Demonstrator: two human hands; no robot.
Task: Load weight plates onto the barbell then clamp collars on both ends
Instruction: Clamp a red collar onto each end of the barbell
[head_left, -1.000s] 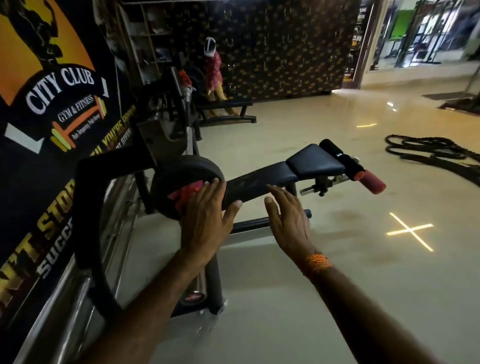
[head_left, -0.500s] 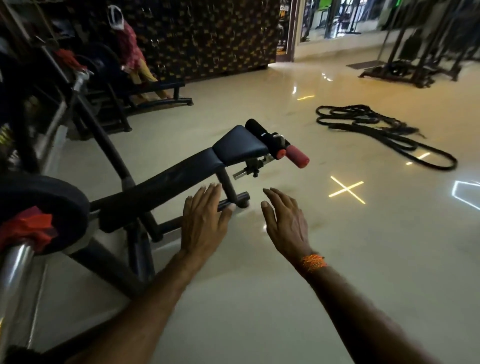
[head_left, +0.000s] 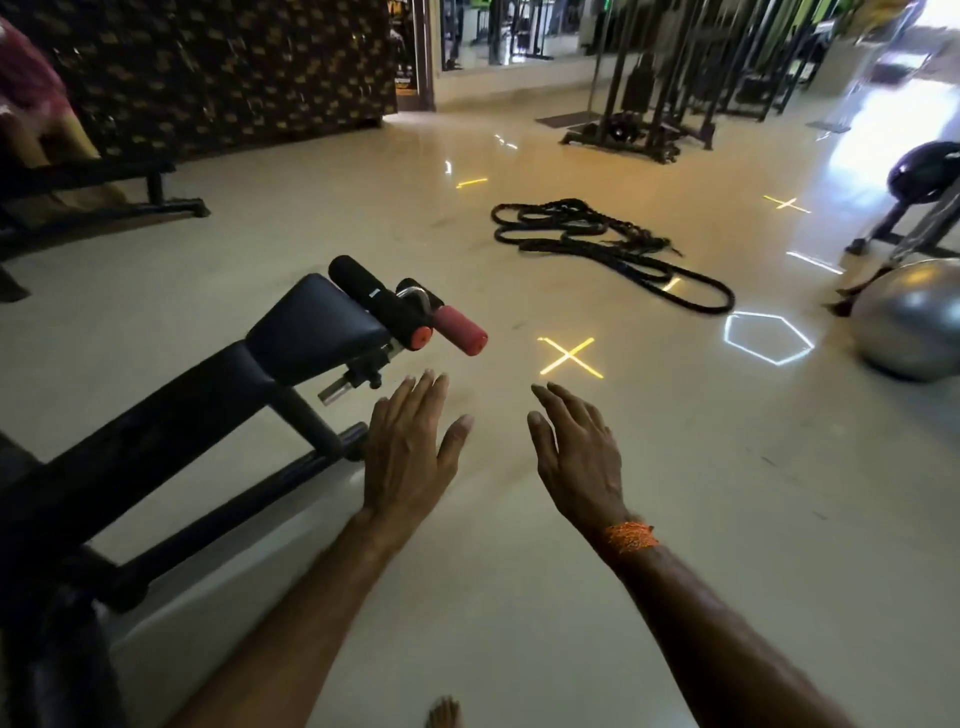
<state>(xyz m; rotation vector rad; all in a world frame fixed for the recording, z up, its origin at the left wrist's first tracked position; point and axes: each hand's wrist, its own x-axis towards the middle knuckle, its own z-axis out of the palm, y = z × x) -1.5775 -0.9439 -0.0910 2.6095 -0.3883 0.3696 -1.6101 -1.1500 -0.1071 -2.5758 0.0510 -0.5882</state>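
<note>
1. My left hand, right hand: both out front, palms down, fingers spread apart, holding nothing; judged free for next pickup.
2. Orange thread band on right wrist.
3. Padded bench, just left of left hand, not touched; foam rollers at its end.
4. Battle rope heaped on floor, mid-distance.
5. Grey exercise ball, far right.
6. Barbell, plates, collars: none in view.
</note>
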